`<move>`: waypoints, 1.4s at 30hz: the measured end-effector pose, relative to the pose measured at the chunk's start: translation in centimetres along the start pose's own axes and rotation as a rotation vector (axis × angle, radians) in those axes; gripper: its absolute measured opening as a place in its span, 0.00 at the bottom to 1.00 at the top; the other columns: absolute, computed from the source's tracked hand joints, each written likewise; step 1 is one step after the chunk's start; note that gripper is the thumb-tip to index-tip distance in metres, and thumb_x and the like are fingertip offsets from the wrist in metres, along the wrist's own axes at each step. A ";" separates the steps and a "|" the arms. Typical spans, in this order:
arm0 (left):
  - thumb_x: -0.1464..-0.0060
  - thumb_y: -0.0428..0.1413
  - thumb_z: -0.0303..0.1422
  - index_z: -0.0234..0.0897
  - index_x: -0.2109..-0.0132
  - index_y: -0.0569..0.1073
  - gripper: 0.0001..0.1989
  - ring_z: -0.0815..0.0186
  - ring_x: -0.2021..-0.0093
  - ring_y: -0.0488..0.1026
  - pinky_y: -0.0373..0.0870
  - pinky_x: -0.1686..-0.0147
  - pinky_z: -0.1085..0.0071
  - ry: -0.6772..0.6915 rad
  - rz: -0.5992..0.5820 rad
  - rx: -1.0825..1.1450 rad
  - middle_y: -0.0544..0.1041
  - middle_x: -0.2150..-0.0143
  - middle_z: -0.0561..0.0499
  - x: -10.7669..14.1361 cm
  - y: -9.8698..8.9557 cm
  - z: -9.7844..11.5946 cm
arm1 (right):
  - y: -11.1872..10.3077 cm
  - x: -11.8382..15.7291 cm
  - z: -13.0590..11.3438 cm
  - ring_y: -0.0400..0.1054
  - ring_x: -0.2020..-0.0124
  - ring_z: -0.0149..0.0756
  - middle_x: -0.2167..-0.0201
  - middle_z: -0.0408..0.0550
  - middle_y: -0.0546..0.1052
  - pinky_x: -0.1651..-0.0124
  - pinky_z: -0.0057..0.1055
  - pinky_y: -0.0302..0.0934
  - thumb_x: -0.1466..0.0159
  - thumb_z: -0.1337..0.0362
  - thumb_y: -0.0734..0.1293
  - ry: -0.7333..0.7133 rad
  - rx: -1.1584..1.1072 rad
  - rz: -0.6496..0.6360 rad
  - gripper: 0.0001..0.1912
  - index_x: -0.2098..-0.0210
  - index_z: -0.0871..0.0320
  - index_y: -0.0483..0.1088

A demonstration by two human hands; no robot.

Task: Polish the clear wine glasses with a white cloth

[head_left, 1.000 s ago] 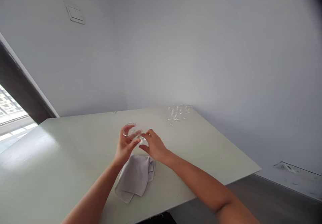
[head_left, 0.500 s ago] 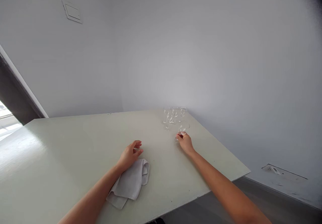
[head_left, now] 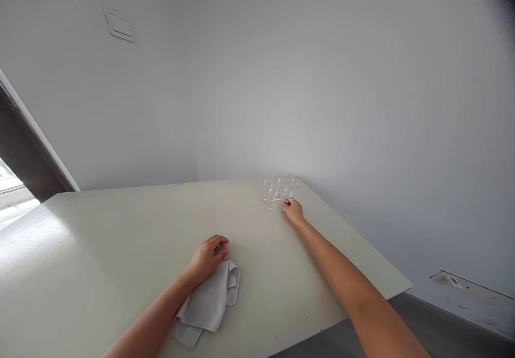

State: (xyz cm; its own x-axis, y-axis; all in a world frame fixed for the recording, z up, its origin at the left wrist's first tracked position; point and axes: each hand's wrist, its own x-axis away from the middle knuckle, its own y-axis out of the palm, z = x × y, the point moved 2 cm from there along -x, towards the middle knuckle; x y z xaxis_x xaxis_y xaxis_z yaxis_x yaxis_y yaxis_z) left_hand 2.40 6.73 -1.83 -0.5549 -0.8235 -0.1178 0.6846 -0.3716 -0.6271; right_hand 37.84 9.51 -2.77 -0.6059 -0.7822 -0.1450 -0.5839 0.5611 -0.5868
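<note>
At the far right of the table, my right hand (head_left: 295, 211) is closed round the low stem or base of a clear stemmed glass (head_left: 288, 199); much of that glass is hidden by the fingers and blends with its neighbours. Several more clear stemmed glasses (head_left: 270, 190) stand close together just behind and to the left of it. My left hand (head_left: 207, 258) rests near the table's middle with fingers loosely curved and apart, holding nothing. Under its wrist and forearm lies a folded light grey cloth (head_left: 209, 304).
The pale, glossy table (head_left: 132, 250) reaches to the walls at the back, with its right edge beside the glasses. A switch plate (head_left: 119, 27) is on the left wall. Low on the right wall sits a recessed panel (head_left: 470, 288).
My right hand has moved farther away with the glass, up to the group of glasses. My left hand and the cloth have stayed in place; the view has shifted slightly.
</note>
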 end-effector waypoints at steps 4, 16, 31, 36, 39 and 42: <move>0.51 0.50 0.38 0.41 0.60 0.71 0.12 0.62 0.63 0.69 0.65 0.62 0.66 0.004 0.022 0.019 0.73 0.59 0.48 0.0 -0.1 0.2 | -1.1 0.5 0.1 0.62 0.78 0.29 0.72 0.48 0.71 0.73 0.26 0.56 0.49 0.64 0.63 0.036 -0.055 -0.025 0.11 0.66 0.63 0.68; 0.51 0.49 0.43 0.36 0.61 0.71 0.17 0.68 0.67 0.68 0.64 0.65 0.70 -0.124 0.089 0.295 0.73 0.66 0.50 -1.1 -1.8 0.6 | 1.2 17.9 -6.9 0.65 0.61 0.35 0.59 0.48 0.70 0.60 0.33 0.62 0.45 0.69 0.62 -0.565 -0.082 -0.646 0.19 0.54 0.53 0.67; 0.57 0.52 0.29 0.40 0.69 0.63 0.05 0.66 0.73 0.64 0.51 0.75 0.72 -0.152 -0.118 -0.455 0.68 0.73 0.54 12.6 -5.5 2.5 | 4.8 27.8 -12.6 0.62 0.64 0.41 0.66 0.51 0.69 0.64 0.36 0.57 0.48 0.52 0.68 -1.112 0.363 -0.675 0.19 0.62 0.58 0.68; 0.55 0.42 0.23 0.41 0.68 0.64 0.09 0.68 0.76 0.62 0.51 0.76 0.73 -0.189 0.038 -0.379 0.66 0.76 0.55 11.8 -5.7 3.0 | 5.2 26.4 -12.4 0.63 0.68 0.35 0.71 0.46 0.71 0.67 0.30 0.56 0.40 0.67 0.61 -0.950 0.214 -0.649 0.06 0.70 0.56 0.69; 0.51 0.41 0.27 0.43 0.57 0.65 0.15 0.70 0.79 0.61 0.53 0.77 0.74 -0.186 0.121 -0.222 0.64 0.79 0.58 10.8 -6.5 4.3 | 4.2 25.0 -13.2 0.64 0.70 0.32 0.71 0.44 0.71 0.68 0.29 0.56 0.40 0.65 0.60 -0.801 0.020 -0.638 0.07 0.69 0.55 0.69; 0.48 0.40 0.32 0.44 0.51 0.65 0.18 0.71 0.81 0.60 0.56 0.78 0.76 -0.169 0.152 -0.038 0.61 0.83 0.59 9.7 -6.9 6.0 | 2.6 23.9 -14.7 0.64 0.72 0.31 0.72 0.43 0.71 0.69 0.28 0.57 0.39 0.62 0.58 -0.657 -0.186 -0.650 0.10 0.67 0.55 0.70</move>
State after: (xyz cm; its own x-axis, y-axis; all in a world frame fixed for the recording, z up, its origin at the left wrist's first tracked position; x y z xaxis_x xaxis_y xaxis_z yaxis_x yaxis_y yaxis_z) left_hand -4.89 -1.22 5.99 -0.3577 -0.9300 -0.0844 0.7343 -0.2243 -0.6407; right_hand 13.92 -3.75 3.99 0.2622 -0.9213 -0.2870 -0.8114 -0.0495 -0.5824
